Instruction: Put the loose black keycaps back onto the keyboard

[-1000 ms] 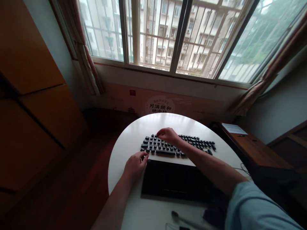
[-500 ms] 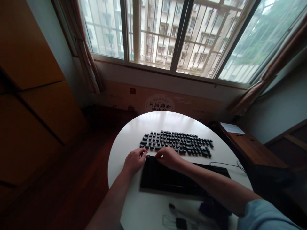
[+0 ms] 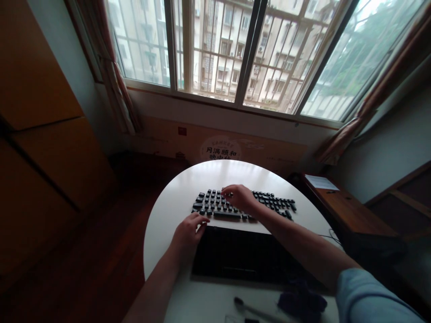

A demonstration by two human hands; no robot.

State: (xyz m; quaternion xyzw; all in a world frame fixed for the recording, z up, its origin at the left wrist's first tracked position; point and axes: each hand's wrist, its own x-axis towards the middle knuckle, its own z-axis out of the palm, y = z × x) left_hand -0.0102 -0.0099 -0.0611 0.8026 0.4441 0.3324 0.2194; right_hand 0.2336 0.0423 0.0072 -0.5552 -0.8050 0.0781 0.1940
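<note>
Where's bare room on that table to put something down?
Bare on the white table: the far end, beyond the keycaps; the left edge, outside the left hand. Crowded: the middle, with right hand, keycaps, black keyboard base; the near end, with long-handled tool and purple item.

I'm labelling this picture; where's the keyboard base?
Low centre in the head view, the keyboard base lies on the table, just nearer than the loose keys, the left hand by its far left corner.

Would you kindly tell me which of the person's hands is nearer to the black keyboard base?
Left: the left hand is by the keyboard base, at its far left corner, while the right hand is over the keycaps beyond the base's far edge.
</note>
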